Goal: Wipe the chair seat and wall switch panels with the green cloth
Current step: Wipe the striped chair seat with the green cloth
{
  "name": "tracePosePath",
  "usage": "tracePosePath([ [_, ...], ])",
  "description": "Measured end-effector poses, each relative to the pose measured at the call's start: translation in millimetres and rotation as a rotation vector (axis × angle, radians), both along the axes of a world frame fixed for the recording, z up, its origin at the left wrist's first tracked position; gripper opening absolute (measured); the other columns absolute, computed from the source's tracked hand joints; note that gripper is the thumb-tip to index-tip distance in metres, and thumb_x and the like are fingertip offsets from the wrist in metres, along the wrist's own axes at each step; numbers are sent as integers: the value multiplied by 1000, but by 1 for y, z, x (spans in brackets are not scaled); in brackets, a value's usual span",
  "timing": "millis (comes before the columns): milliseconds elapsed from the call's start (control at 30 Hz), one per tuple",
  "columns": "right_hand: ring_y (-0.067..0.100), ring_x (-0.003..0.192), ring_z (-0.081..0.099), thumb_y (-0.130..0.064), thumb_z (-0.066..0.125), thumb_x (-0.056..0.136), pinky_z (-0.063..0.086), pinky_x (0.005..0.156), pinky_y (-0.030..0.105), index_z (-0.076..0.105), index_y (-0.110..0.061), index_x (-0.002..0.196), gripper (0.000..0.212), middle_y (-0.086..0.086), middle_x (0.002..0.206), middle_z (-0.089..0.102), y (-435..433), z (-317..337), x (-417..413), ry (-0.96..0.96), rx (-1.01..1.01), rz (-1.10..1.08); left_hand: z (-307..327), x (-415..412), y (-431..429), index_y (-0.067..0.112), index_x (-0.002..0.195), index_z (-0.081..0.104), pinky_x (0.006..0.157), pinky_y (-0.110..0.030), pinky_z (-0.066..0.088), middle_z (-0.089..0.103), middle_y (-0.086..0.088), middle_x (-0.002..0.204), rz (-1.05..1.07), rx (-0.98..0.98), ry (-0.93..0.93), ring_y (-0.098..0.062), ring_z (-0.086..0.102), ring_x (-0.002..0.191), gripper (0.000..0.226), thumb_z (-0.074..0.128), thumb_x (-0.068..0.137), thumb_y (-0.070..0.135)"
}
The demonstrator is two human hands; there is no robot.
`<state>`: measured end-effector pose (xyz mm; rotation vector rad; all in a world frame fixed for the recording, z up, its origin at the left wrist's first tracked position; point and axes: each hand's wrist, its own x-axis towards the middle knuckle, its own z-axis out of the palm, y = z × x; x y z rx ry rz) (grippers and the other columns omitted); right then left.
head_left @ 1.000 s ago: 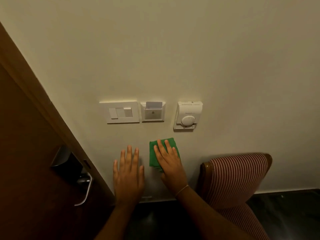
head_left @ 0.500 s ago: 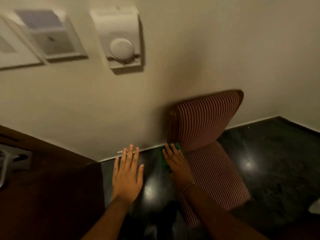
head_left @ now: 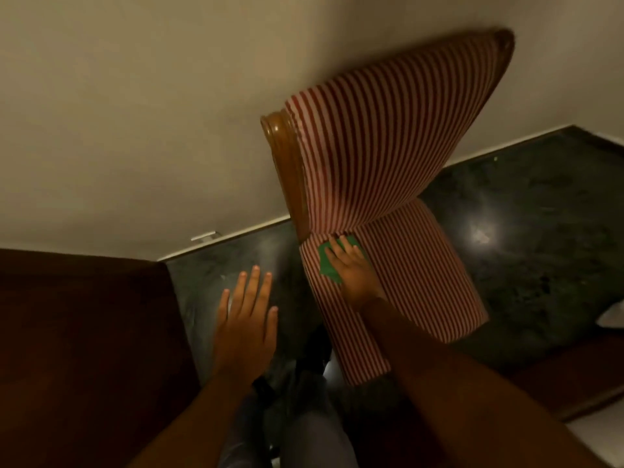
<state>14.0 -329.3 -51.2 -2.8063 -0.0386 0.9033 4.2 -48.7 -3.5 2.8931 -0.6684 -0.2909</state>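
Green cloth: lies flat on the chair seat, near the seat's back edge and towards its left side, just in front of where the backrest meets the seat; only its left part and a corner by the fingertips show, the rest is under the hand.
Right hand: palm down on the cloth, fingers spread and flat, pressing it onto the seat rather than gripping it.
Left hand: open, fingers extended and slightly apart, holding nothing, hovering over the dark floor left of the chair, apart from the seat.
Chair seat: red-and-white striped upholstery, running from the backrest towards the camera.
Backrest: same striped fabric, with a polished wooden frame along its left edge, standing close to the wall.
Wall: plain cream, with a pale skirting line at its foot.
Floor: dark, glossy, with light reflections.
Door: dark brown wood, at the lower left.
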Motion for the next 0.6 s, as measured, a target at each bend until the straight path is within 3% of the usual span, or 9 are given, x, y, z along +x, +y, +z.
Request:
tracePosePath([
  [133, 31, 162, -10, -19, 43, 106, -4, 132, 45, 1, -15, 168, 75, 5, 175, -10, -4, -35, 14, 24, -12, 23, -23, 9, -9, 15, 176, 35, 135, -54, 14, 28, -9, 183, 7, 12, 20, -30, 24, 170, 67, 39, 114, 40],
  [233, 31, 163, -8, -28, 40, 109, -1, 132, 45, 0, -16, 168, 72, 7, 176, -9, -4, -50, 14, 59, -67, 42, -33, 11, -12, 17, 178, 29, 138, -50, 5, 20, -6, 186, 19, 33, 52, -26, 13, 173, 69, 33, 113, 38],
  [333, 30, 163, -8, -34, 49, 104, 1, 132, 48, -3, -16, 168, 85, 8, 175, -8, -1, -54, 2, 81, -84, 26, -37, 10, -12, 18, 178, 29, 138, -53, 9, 20, -6, 186, 5, 41, 89, -27, 13, 173, 74, 30, 106, 34],
  [433, 31, 162, -11, -40, 54, 99, 1, 131, 53, -6, -15, 168, 94, 9, 175, -10, -1, -43, -3, 84, -49, 4, -33, 9, -4, 17, 178, 31, 138, -54, 10, 21, -7, 186, -17, 62, 125, -26, 12, 173, 79, 31, 101, 35],
  [500, 31, 162, -12, -41, 52, 99, 1, 131, 54, -6, -15, 168, 93, 9, 175, -11, 5, -30, -4, 56, -28, -7, -25, 6, 3, 18, 178, 29, 138, -50, 3, 18, -5, 186, -10, 84, 148, -23, 7, 172, 79, 31, 101, 38],
  [600, 30, 162, -13, -40, 47, 102, 1, 132, 52, -5, -17, 168, 87, 7, 175, -14, 22, 4, 0, -29, -10, -37, -1, 10, 15, 18, 178, 29, 138, -51, 5, 17, -5, 186, 23, 97, 157, -24, 10, 172, 78, 28, 105, 44],
])
